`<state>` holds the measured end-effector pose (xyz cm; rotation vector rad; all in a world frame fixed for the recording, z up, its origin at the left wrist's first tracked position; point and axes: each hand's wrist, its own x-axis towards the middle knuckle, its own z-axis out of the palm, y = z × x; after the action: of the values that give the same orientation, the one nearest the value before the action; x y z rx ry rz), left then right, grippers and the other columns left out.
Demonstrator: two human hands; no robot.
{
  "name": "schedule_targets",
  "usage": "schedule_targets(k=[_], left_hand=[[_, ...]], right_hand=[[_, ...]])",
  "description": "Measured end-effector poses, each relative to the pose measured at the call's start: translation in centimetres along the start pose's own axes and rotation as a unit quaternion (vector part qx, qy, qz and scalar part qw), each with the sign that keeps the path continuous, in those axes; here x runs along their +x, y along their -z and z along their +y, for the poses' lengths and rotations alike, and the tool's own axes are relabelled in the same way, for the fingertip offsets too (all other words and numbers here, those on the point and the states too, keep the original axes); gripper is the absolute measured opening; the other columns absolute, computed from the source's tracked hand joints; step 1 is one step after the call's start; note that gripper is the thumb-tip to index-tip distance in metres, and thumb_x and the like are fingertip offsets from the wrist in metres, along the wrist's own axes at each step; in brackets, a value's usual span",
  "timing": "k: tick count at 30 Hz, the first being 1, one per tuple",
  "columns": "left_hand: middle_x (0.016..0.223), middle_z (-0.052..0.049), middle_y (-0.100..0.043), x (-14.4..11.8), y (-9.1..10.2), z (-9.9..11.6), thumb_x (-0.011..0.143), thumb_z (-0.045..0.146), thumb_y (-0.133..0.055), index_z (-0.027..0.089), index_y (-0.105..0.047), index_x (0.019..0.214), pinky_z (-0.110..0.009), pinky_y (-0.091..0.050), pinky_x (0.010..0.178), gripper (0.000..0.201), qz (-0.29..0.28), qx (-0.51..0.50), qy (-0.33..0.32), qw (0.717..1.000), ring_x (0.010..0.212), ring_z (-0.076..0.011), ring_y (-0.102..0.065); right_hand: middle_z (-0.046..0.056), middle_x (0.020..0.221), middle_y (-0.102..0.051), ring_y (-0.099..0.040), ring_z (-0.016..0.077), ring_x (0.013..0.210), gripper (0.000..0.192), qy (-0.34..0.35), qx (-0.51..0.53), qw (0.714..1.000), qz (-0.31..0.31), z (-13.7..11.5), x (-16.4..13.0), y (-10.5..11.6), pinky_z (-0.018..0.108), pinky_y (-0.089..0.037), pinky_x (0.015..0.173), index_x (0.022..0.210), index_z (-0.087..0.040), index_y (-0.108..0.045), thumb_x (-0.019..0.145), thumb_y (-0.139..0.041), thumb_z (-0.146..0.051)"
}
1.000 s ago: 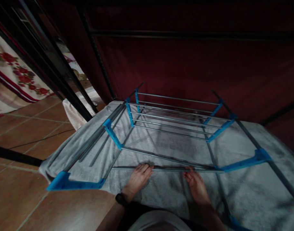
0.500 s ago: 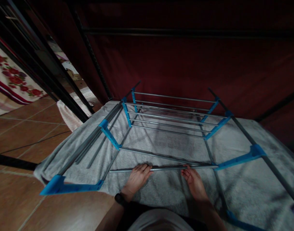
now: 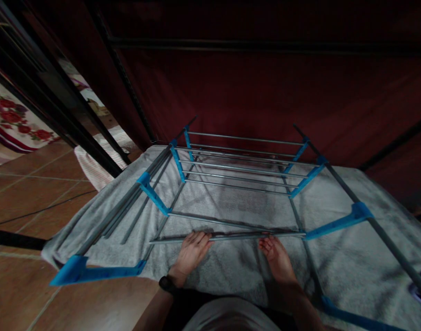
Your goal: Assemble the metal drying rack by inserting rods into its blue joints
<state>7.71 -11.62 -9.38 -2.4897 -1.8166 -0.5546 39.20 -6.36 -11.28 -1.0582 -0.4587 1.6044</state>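
Grey towel (image 3: 348, 271) covers the tiled floor (image 3: 31, 184) by maroon fabric; both hands (image 3: 191, 250) grasp a metal rod (image 3: 231, 236).

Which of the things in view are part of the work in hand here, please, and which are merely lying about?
In hand:
- left hand and right hand, both on the loose metal rod
- drying rack with blue joints
- grey towel beneath it

Lying about:
- floral cloth
- ribbed white cloth
- black bars
- tiled floor
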Motion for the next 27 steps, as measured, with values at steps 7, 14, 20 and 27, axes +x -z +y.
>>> schedule_targets(k=[7,14,20,27], left_hand=[[0.100,-0.005,-0.068,0.8,1.2,-1.1,0.104,0.032,-0.038,0.024,-0.065,0.118,-0.042,-0.041,0.103,0.032,0.011,0.024,0.006,1.000,0.099,-0.0200,-0.060],[0.106,-0.003,-0.068,2.2,1.8,-1.1,0.104,0.030,-0.040,0.026,-0.063,0.120,-0.041,-0.043,0.100,0.028,0.032,0.003,-0.010,0.999,0.104,-0.0197,-0.060],[0.106,-0.004,-0.069,2.8,1.9,-0.9,0.103,0.028,-0.043,0.023,-0.063,0.121,-0.039,-0.043,0.097,0.027,0.043,-0.001,-0.013,0.999,0.103,-0.0199,-0.061],[0.100,-0.004,-0.069,3.3,1.8,-0.7,0.102,0.026,-0.046,0.021,-0.066,0.113,-0.039,-0.045,0.093,0.024,0.068,-0.003,-0.020,0.997,0.097,-0.0202,-0.062]], right_hand=[[0.000,0.086,-0.073,-0.066,0.0168,0.078,0.032,-0.001,-0.005,1.000,0.007,-0.6,-0.1,0.0,0.029,-0.058,0.073,0.085,-0.027,-0.072,0.066,-0.085,-0.049],[-0.003,0.084,-0.072,-0.067,0.0144,0.078,0.031,0.015,-0.002,1.000,0.022,-1.1,-0.1,0.3,0.026,-0.058,0.072,0.084,-0.026,-0.074,0.062,-0.088,-0.043],[-0.004,0.086,-0.075,-0.071,0.0148,0.079,0.030,0.017,0.035,0.998,0.046,-1.4,0.2,0.8,0.028,-0.060,0.078,0.076,-0.026,-0.074,0.055,-0.094,-0.033],[-0.002,0.086,-0.077,-0.073,0.0163,0.080,0.028,0.039,0.036,0.998,0.038,-1.5,0.3,1.1,0.030,-0.061,0.081,0.075,-0.026,-0.073,0.058,-0.094,-0.031]])
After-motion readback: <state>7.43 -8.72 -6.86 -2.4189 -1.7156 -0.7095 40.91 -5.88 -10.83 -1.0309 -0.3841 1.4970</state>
